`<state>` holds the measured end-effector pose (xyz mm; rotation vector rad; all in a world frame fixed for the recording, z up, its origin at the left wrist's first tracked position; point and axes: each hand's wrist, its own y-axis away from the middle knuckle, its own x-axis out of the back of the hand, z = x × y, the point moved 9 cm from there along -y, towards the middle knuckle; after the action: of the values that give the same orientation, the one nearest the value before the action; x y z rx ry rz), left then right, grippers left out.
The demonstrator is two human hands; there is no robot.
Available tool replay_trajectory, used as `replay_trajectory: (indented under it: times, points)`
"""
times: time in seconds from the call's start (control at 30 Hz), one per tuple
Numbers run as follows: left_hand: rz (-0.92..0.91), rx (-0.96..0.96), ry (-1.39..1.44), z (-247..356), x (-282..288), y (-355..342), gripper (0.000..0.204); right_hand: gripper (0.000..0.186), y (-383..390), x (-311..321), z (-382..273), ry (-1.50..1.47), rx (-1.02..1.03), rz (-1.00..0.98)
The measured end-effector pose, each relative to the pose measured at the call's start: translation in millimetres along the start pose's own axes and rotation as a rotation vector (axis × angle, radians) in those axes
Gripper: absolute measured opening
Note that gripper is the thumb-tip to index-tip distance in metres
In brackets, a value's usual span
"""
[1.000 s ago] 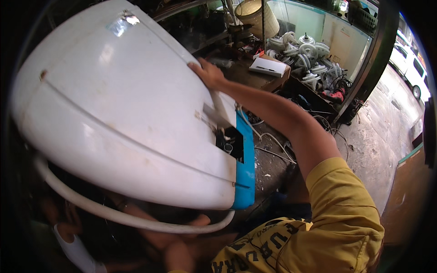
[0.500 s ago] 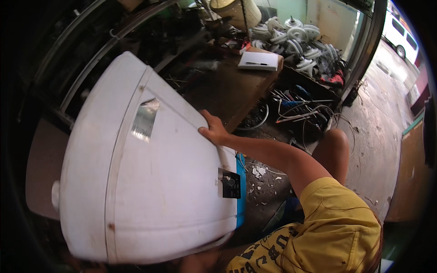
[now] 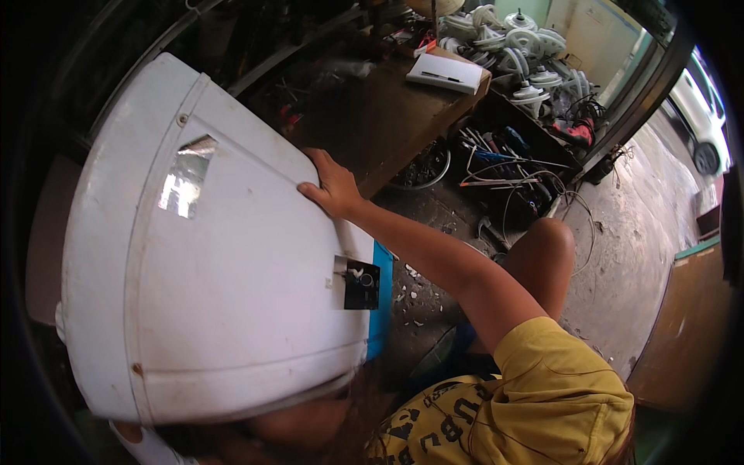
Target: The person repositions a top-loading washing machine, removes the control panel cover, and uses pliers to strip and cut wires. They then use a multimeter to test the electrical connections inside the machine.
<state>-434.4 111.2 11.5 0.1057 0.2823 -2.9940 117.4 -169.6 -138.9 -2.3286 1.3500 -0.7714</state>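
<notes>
A large white plastic appliance casing (image 3: 240,248) with a blue end (image 3: 380,325), a foil-like patch (image 3: 186,174) and a dark square opening (image 3: 362,283) fills the left half of the head view. My right hand (image 3: 329,186) grips its upper right edge, fingers over the rim and thumb on the white face. My left forearm seems to run beneath the casing's lower edge; the left hand itself is hidden there.
A brown bench (image 3: 353,116) holds a notebook (image 3: 443,72). Behind lie piled white plastic parts (image 3: 527,54), tools (image 3: 504,159) and a round basin (image 3: 418,167). Cables cross the floor. A wooden board (image 3: 670,325) stands right; a white vehicle (image 3: 697,116) is outside. Part of another person (image 3: 136,442) shows lower left.
The casing has turned and tilted, showing its seamed face more upright, and has shifted left since half a second ago. My right hand stayed on its edge, moving with it.
</notes>
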Motion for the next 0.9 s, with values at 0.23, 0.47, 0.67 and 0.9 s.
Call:
replay_trajectory:
  times: [0.23, 0.47, 0.67, 0.9]
  points:
    - [-0.009, -0.381, -0.079, 126, -5, 54, 0.056, 0.073, -15, -53, -20, -0.041, -0.126, -0.167]
    - [-0.451, -1.243, -0.668, 158, -148, 194, 0.036, 0.074, -13, -57, -22, -0.038, -0.076, -0.101]
    - [-0.425, -1.375, -0.840, 141, -195, 226, 0.026, 0.072, -7, -42, -14, -0.060, -0.115, -0.123]
    - [-0.490, -1.164, -0.667, 140, -191, 233, 0.025, 0.073, 14, -34, -11, -0.037, -0.054, -0.020]
